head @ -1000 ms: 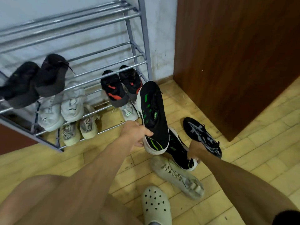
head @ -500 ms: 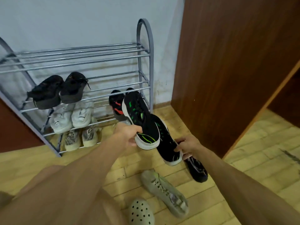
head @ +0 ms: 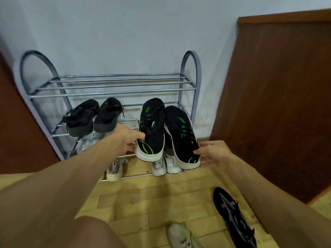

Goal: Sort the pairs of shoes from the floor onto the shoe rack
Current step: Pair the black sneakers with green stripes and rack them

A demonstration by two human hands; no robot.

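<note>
I hold a pair of black sneakers with green stripes and white soles up in front of the grey metal shoe rack (head: 114, 85). My left hand (head: 127, 138) grips the heel of the left sneaker (head: 152, 129). My right hand (head: 213, 154) grips the heel of the right sneaker (head: 180, 135). Both shoes point toes-up toward the right half of the rack's middle shelf. A black pair (head: 95, 117) sits on the left of that shelf. White shoes (head: 164, 164) stand on the lowest shelf.
On the wooden floor lie a black shoe with grey markings (head: 232, 215) and a pale grey-green shoe (head: 182, 237). A brown wooden panel (head: 279, 97) stands right of the rack, another brown surface (head: 16, 133) to its left. The rack's top shelf holds nothing.
Both hands have lifted the two green-striped sneakers higher and side by side toward the rack's middle shelf. The view has tilted up, showing the whole rack.
</note>
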